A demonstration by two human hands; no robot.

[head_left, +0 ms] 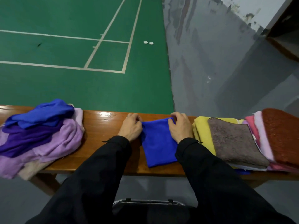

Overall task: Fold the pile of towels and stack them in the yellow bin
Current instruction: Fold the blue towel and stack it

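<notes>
A blue towel (158, 143), folded into a narrow rectangle, lies on the wooden bench (103, 126) in front of me. My left hand (131, 126) pinches its far left corner. My right hand (180, 126) grips its far right corner, fingers curled over the edge. At the left sits a loose pile of unfolded towels (40, 135) in blue, purple, lilac and beige. On the right lie folded towels: a yellow one (202, 131), a grey-brown one (234, 143), pink ones and a rust-red one (283, 136). No yellow bin is in view.
Beyond the bench lies a green court floor (80, 46) with white lines and two small white discs (148, 43). A grey floor and a wooden cabinet (284, 29) are at the right. A metal chair frame (148, 202) shows below, between my arms.
</notes>
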